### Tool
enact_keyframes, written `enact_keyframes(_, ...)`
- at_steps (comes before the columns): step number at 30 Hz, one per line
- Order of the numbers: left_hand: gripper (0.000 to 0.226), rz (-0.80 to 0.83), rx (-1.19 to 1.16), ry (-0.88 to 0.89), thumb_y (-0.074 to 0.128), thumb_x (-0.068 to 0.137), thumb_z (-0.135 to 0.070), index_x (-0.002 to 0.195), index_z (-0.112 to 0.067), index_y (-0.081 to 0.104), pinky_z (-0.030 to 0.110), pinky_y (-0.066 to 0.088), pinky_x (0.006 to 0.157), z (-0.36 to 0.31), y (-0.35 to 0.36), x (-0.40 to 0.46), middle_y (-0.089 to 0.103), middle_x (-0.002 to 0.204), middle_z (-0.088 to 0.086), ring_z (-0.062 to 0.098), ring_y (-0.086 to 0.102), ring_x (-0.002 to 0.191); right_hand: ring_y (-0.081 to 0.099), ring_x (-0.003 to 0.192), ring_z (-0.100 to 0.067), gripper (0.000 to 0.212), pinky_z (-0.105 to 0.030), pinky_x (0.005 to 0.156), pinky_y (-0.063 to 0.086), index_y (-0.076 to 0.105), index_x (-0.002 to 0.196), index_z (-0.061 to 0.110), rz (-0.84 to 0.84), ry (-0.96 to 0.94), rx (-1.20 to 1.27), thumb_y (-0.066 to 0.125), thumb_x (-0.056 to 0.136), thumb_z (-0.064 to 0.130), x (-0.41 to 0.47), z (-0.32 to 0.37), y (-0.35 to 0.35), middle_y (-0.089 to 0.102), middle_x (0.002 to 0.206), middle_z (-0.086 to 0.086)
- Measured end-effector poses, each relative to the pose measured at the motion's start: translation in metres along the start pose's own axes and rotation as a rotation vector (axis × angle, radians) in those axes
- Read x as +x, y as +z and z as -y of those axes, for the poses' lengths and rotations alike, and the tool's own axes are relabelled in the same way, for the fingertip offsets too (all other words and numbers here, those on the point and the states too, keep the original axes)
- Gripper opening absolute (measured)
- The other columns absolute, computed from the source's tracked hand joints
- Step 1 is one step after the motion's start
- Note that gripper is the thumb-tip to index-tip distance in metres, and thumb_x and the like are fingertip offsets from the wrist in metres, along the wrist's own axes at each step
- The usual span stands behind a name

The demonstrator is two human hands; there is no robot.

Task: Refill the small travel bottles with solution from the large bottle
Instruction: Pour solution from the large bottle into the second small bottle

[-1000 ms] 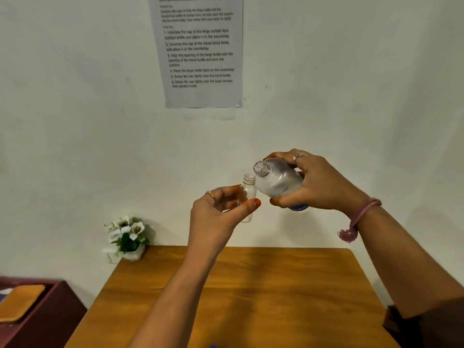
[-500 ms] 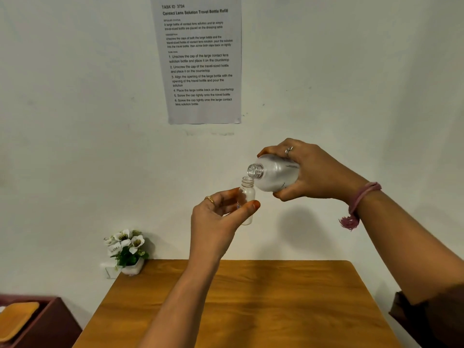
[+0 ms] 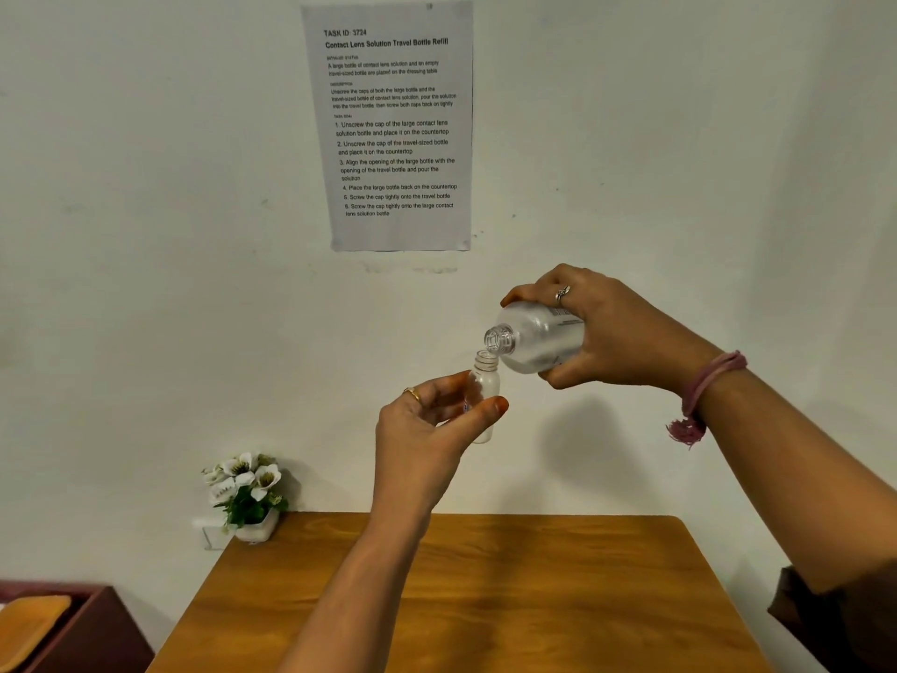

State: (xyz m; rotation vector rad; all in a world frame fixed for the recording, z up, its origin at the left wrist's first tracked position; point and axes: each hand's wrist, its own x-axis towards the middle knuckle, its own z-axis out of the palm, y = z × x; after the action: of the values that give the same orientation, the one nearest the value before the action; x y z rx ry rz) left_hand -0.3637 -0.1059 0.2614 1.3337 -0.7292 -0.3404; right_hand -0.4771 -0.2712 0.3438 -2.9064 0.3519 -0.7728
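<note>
Desk (image 3: 485,599) nearest, bare wood where it shows; no caps visible on it from this angle. Both forearms reach out above it. Left hand (image 3: 427,425) holds the small travel bottle (image 3: 485,386) upright in the air, thumb and fingers (image 3: 492,408) pinching its body, uncapped neck facing up. Right hand (image 3: 616,332) is wrapped around the large bottle (image 3: 539,337), fingers curled over the top and thumb pressed underneath. Change noted: over the last second the large bottle has swung from a raised tilt to nearly horizontal, and its open mouth has come in just above and to the right of the travel bottle's neck, close to touching. The small bottle has stayed steady throughout. No stream visible between the two mouths; cannot tell whether liquid is moving yet. My reading: alignment is finished and the pour is about to begin or is only starting, so the refill itself is largely ahead. The narrow neck leaves little margin; a slight further tip should do it, a quick one would likely spill down the left hand. Further back, a small pot of white flowers (image 3: 247,493) sits at the desk's far left corner against the wall. Above, a printed instruction sheet (image 3: 393,128) is taped to the wall.
</note>
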Motion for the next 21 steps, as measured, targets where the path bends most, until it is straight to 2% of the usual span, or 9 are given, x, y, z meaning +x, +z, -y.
enact_keyframes(4, 0.033, 0.003, -0.001, 0.006, 0.084, 0.067, -0.023, 0.096, -0.029, 0.07, 0.014, 0.053, 0.071, -0.001, 0.0007, -0.0001, 0.075, 0.095, -0.008, 0.005, 0.07, 0.09, 0.047, 0.094, -0.012, 0.072, -0.026, 0.08, 0.045, 0.051, 0.124, 0.04, -0.013, -0.016, -0.011, 0.079, 0.06, 0.021, 0.0008, 0.0007, -0.0031, 0.048, 0.106, 0.012)
enact_keyframes(12, 0.033, 0.01, -0.019, 0.008, 0.084, 0.068, -0.022, 0.097, -0.029, 0.07, 0.013, 0.051, 0.07, -0.0016, 0.0014, -0.0011, 0.075, 0.097, -0.008, 0.004, 0.07, 0.091, 0.045, 0.092, -0.011, 0.072, -0.024, 0.078, 0.043, 0.051, 0.125, 0.041, -0.016, -0.046, -0.06, 0.077, 0.061, 0.021, 0.0028, 0.0002, -0.0059, 0.045, 0.103, 0.014)
enact_keyframes(17, 0.031, 0.017, -0.039, 0.006, 0.084, 0.067, -0.02, 0.092, -0.031, 0.07, 0.011, 0.053, 0.066, -0.0014, 0.0011, -0.0018, 0.075, 0.094, -0.009, 0.003, 0.07, 0.089, 0.047, 0.093, -0.013, 0.073, -0.03, 0.08, 0.048, 0.05, 0.125, 0.04, -0.011, -0.063, -0.075, 0.077, 0.061, 0.02, 0.0048, 0.0004, -0.0073, 0.045, 0.103, 0.014)
enact_keyframes(21, 0.032, 0.013, -0.026, 0.015, 0.084, 0.067, -0.021, 0.095, -0.03, 0.07, 0.012, 0.053, 0.068, -0.001, 0.0008, -0.0014, 0.075, 0.095, -0.009, 0.006, 0.07, 0.091, 0.045, 0.093, -0.012, 0.073, -0.029, 0.08, 0.047, 0.05, 0.126, 0.04, -0.011, -0.072, -0.087, 0.077, 0.061, 0.022, 0.0059, -0.0007, -0.0066, 0.044, 0.103, 0.015)
